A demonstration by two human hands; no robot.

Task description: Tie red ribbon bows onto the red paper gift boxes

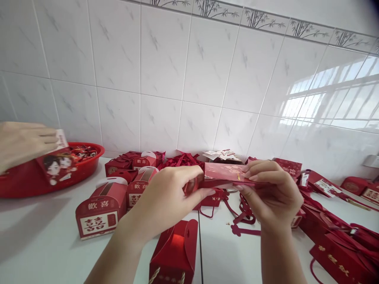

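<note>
Both my hands hold a flat red gift box blank (225, 173) with a pale floral print, raised above the white table (35, 232). My left hand (171, 193) pinches its left end, fingers closed. My right hand (269, 189) grips the right end, fingers curled over the top edge. Just below my left wrist stands a folded red box (174, 252) with its flaps up. Red tassel cords (242, 221) lie on the table under my right hand.
Another person's hand (23, 144) at the far left holds a red packet (57, 165) over a red basin (26, 179) of sweets. Finished red boxes (100, 209) stand left of centre. Flat red boxes and ribbons (340, 236) pile up on the right. A white tiled wall (183, 79) rises behind.
</note>
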